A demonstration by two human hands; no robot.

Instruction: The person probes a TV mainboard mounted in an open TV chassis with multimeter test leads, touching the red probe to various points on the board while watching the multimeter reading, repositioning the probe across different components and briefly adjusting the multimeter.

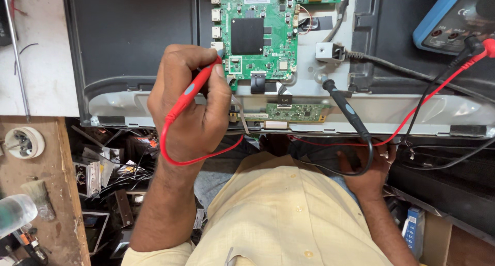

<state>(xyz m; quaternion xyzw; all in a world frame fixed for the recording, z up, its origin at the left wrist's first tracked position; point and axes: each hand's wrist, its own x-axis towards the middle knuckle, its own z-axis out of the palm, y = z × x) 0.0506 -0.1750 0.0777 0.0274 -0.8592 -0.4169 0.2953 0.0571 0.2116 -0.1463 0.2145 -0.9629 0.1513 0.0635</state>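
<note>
Cluttered workshop surroundings frame a wooden bench (31, 194) on which an opened flat-panel television chassis of dark and grey metal (134, 44) is laid. A green rectangular main circuit board (263, 34) is mounted on the chassis. The left hand (188, 101) is clenched around a red plastic test probe (193, 88), whose tip is set at the board's lower left corner. The right hand (368, 168) is closed on a black plastic test probe (348, 111), its tip resting on the grey metal frame just beside the board. A blue-cased multimeter (454, 18) is placed at the upper right.
</note>
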